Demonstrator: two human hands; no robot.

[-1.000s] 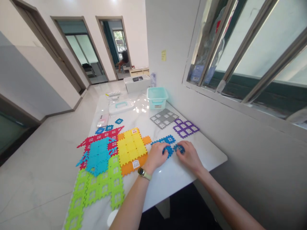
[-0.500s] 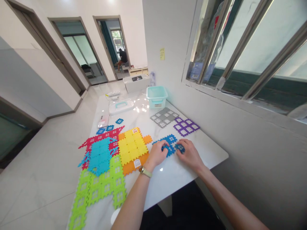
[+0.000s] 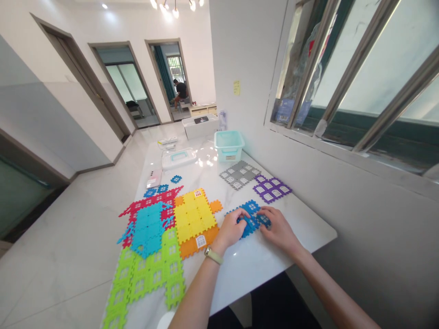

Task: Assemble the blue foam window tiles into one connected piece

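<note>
My left hand [image 3: 232, 228], with a watch on the wrist, has its thumb and fingers curled on a panel of joined blue window tiles [image 3: 252, 207] lying on the table. My right hand [image 3: 279, 230] grips a single blue window tile [image 3: 264, 220] between thumb and fingers. That tile is at the panel's right edge; whether their teeth interlock I cannot tell. Left of my hands lie a yellow panel [image 3: 192, 214], an orange panel [image 3: 190, 249] with a white window, and a loose-looking orange tile [image 3: 216, 206]. Part of the blue panel is hidden under my left fingers.
Purple [image 3: 272, 189] and grey [image 3: 238, 174] panels lie beyond my hands. A mint bin [image 3: 229, 154], a lidded white tray [image 3: 179, 158] and a white box [image 3: 200, 128] stand farther back. Red, light-blue [image 3: 147, 228] and green [image 3: 156, 269] panels cover the left. A wall borders the right.
The view has tilted up, so everything sits lower in the picture. My right hand has brought the blue tile closer against the blue panel. My left hand stays on the panel.
</note>
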